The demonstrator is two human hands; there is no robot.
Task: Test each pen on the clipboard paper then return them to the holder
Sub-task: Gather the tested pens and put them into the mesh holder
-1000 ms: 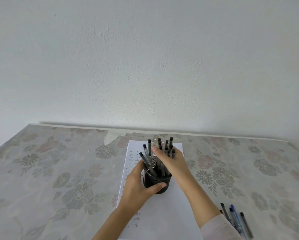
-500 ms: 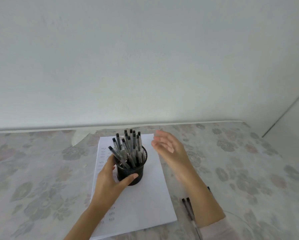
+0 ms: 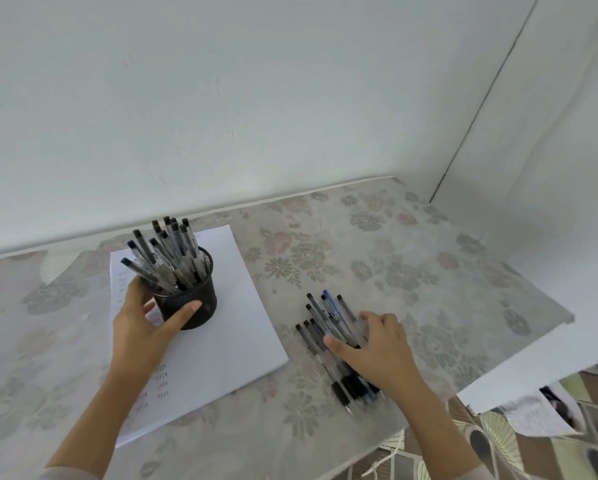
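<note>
Surface: a table under a pale floral cloth, set into a corner of white walls.
Paper: a white sheet lies on the table, with small rows of test marks down its left side.
Holder: a black mesh cup stands on the far part of the paper, full of pens that lean toward the far left.
Left hand: the left hand wraps the holder's near-left side, thumb across its front and fingers behind it, gripping it.
Loose pens: a bundle of pens, one of them blue, lies on the cloth to the right of the paper.
Right hand: the right hand lies over the bundle's near half, fingers spread and curled down onto the pens; whether it has closed on any I cannot tell.
</note>
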